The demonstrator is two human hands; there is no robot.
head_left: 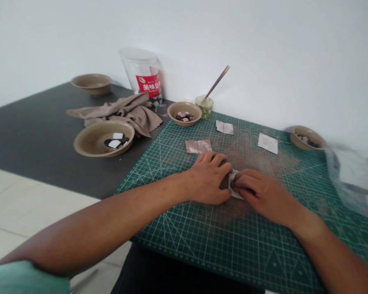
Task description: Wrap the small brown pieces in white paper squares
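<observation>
My left hand rests on the green cutting mat, fingers spread and bent. Between its thumb and fingers lies a dark patch, either a flat piece or shadow. A small white sheet sits on the mat between my hands. My right hand has its fingers pinched together over that sheet. Whatever its fingertips hold is hidden. Beyond my left hand lies a brownish creased square sheet. Farther back are a creased whitish sheet and a plain white one.
Brown dust marks the cutting mat. Bowls with small pieces stand at the left, back and right. A stick leans in a green-patterned cup. A brown cloth, clear jar and plastic bag lie around.
</observation>
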